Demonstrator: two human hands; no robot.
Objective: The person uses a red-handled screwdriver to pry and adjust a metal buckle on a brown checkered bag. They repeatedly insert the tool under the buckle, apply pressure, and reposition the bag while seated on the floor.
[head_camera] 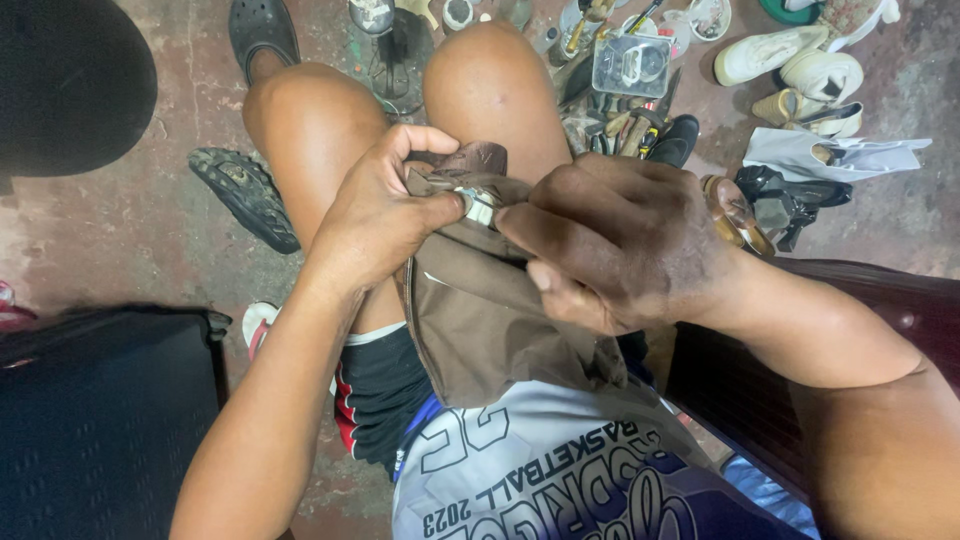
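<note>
One brown cloth lies over the lap. Left hand and right hand, both pinched tight, grip one small pale piece at cloth's top edge.

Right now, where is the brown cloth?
In the head view, the brown cloth lies centre frame over the person's lap, its top edge pinched between the left hand and right hand.

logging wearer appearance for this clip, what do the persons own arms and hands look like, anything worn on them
Both forearms are bare with no sleeves in view. The left hand and right hand wear no gloves, and no rings, watch or bracelet show. Fingernails look short and unpainted.
</note>
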